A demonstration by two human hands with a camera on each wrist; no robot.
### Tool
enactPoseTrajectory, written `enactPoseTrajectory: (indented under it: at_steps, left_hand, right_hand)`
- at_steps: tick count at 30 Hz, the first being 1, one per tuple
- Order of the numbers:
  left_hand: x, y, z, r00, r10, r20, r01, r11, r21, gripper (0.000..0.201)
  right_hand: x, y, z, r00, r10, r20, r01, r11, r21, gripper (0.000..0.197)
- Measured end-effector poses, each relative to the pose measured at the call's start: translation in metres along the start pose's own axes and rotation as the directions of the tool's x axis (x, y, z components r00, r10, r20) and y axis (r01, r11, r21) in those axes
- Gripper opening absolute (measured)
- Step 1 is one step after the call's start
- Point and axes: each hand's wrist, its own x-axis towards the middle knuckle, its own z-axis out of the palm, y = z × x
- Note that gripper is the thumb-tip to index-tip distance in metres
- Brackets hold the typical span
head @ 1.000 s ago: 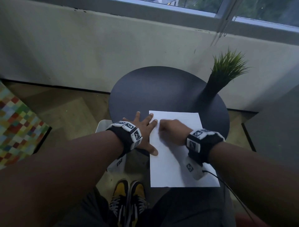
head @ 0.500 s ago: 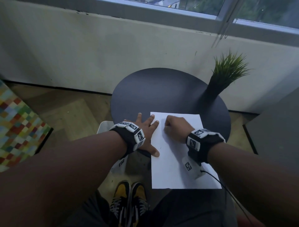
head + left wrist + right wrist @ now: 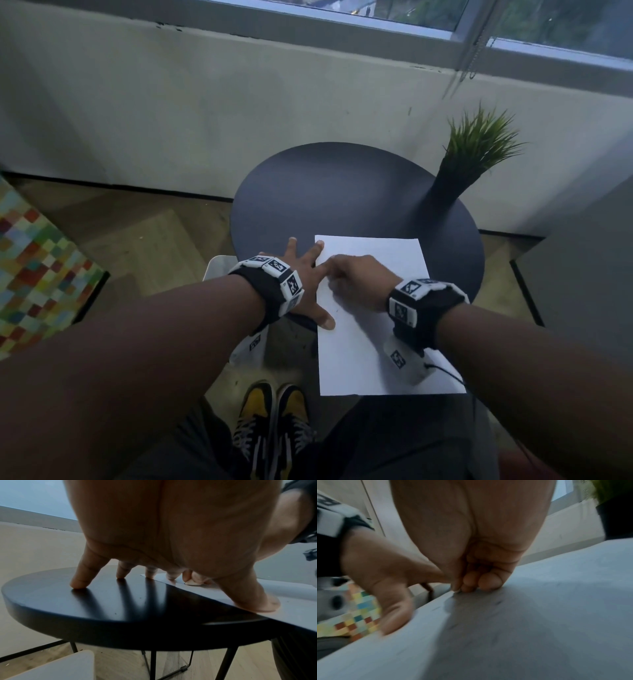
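Observation:
A white sheet of paper [image 3: 359, 353] lies on the round dark table [image 3: 342, 192], its near part hanging past the table's front edge. My left hand [image 3: 306, 279] lies spread flat. Its thumb [image 3: 257, 604] and two fingertips press the paper's [image 3: 291, 609] left edge, and the other fingers [image 3: 80, 582] rest on the table [image 3: 102, 608]. My right hand [image 3: 356, 277] is curled into a fist. Its fingertips [image 3: 471, 585] press down on the paper [image 3: 539, 615] at the left edge, beside my left hand [image 3: 385, 588].
A dark vase [image 3: 442, 195] with green grass [image 3: 479, 144] stands at the table's back right. A white seat [image 3: 222, 270] is under the table's left side, a chequered mat [image 3: 34, 274] at far left, a grey unit [image 3: 582, 274] at right. My shoes [image 3: 270, 421] are below.
My right fist has slid left across the top of the sheet to its left edge, ending beside my left index finger. The left hand and the paper have stayed put.

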Motion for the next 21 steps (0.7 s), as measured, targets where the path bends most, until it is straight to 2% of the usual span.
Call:
enactPoseTrajectory:
  at_steps: [3, 4, 6, 8, 9, 10, 11, 13, 15, 17, 19, 20, 21]
  left_hand:
    - [0.001, 0.002, -0.002, 0.999, -0.016, 0.030, 0.016, 1.000, 0.004, 0.131]
    - [0.000, 0.002, -0.003, 0.999, -0.016, 0.031, 0.016, 1.000, 0.002, 0.131]
    - [-0.001, 0.001, -0.003, 1.000, -0.010, 0.023, 0.010, 1.000, 0.003, 0.132]
    - [-0.002, 0.000, -0.002, 1.000, -0.005, 0.012, 0.005, 1.000, -0.002, 0.131]
    - [-0.003, 0.001, -0.003, 1.000, -0.003, 0.011, 0.003, 1.000, 0.000, 0.130]
    - [-0.004, 0.002, -0.004, 1.000, -0.005, 0.014, 0.005, 1.000, 0.004, 0.130]
    - [-0.004, 0.003, -0.005, 1.000, -0.008, 0.021, 0.008, 1.000, 0.006, 0.129]
    - [-0.005, 0.005, -0.008, 0.999, -0.014, 0.041, 0.014, 1.000, 0.003, 0.128]
    - [-0.006, 0.005, -0.008, 0.999, -0.017, 0.051, 0.017, 1.000, 0.001, 0.128]
    - [-0.006, 0.004, -0.007, 0.999, -0.014, 0.042, 0.014, 1.000, 0.000, 0.129]
    - [-0.006, 0.004, -0.008, 0.999, -0.008, 0.041, 0.008, 1.000, 0.002, 0.129]
    - [-0.007, 0.004, -0.009, 0.999, -0.008, 0.047, 0.008, 1.000, 0.001, 0.128]
    - [-0.007, 0.005, -0.009, 0.999, -0.010, 0.050, 0.010, 1.000, 0.001, 0.128]
  right_hand:
    - [0.014, 0.022, -0.017, 0.980, 0.168, -0.110, -0.171, 0.985, -0.019, 0.010]
    - [0.015, 0.024, -0.017, 0.974, 0.184, -0.130, -0.189, 0.982, -0.026, 0.010]
    - [0.009, 0.010, -0.008, 0.986, 0.086, -0.141, -0.098, 0.992, -0.082, 0.019]
    - [-0.006, -0.008, 0.008, 0.994, -0.086, -0.067, 0.076, 0.987, -0.142, 0.030]
    - [-0.010, -0.010, 0.010, 0.992, -0.126, -0.020, 0.122, 0.981, -0.149, 0.030]
    - [-0.010, -0.006, 0.006, 0.994, -0.112, 0.000, 0.111, 0.982, -0.151, 0.024]
    - [-0.006, 0.001, -0.001, 0.998, -0.057, -0.013, 0.055, 0.989, -0.137, 0.016]
    - [0.003, 0.021, -0.016, 0.990, 0.106, -0.088, -0.114, 0.989, -0.090, 0.012]
    - [0.003, 0.025, -0.016, 0.982, 0.151, -0.116, -0.160, 0.984, -0.074, 0.013]
    - [-0.007, 0.006, -0.005, 0.998, 0.026, -0.057, -0.033, 0.992, -0.122, 0.017]
    - [-0.020, -0.009, 0.007, 0.990, -0.124, 0.070, 0.132, 0.981, -0.141, 0.018]
    - [-0.020, -0.006, 0.004, 0.989, -0.121, 0.088, 0.133, 0.980, -0.145, 0.014]
    - [-0.016, 0.000, -0.002, 0.995, -0.071, 0.068, 0.080, 0.987, -0.140, 0.011]
